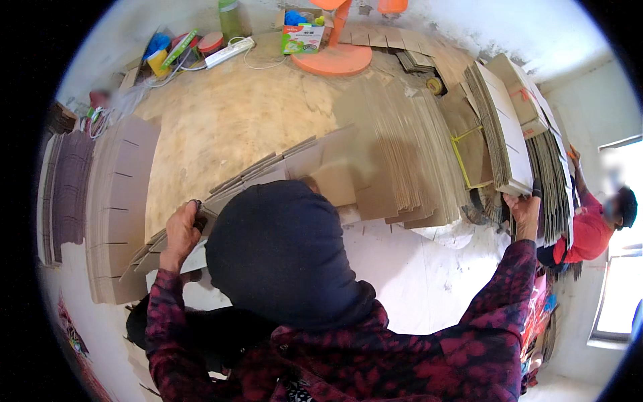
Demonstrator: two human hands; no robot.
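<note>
My left hand (179, 231) is closed, its curled fingers at the edge of slotted cardboard strips (295, 161) that lie in a slanting row across the near side of the table. Dark coverings show on its fingertips. On the right, my right hand (524, 213) grips the near lower end of a thick stack of slotted cardboard sheets (501, 127). Between my hands, a fanned pile of plain brown cardboard sheets (402, 154) spreads over the table. A dark cap (281, 254) covers the middle of the view and hides part of the strips.
More slotted cardboard (117, 201) stands at the left edge. Along the back are a power strip (230, 52), a small box (303, 39) and an orange round-based stand (331, 60). Yellow strapping (457, 151) binds one bundle. At far right, a person in red (591, 224) stands beside cardboard stacks.
</note>
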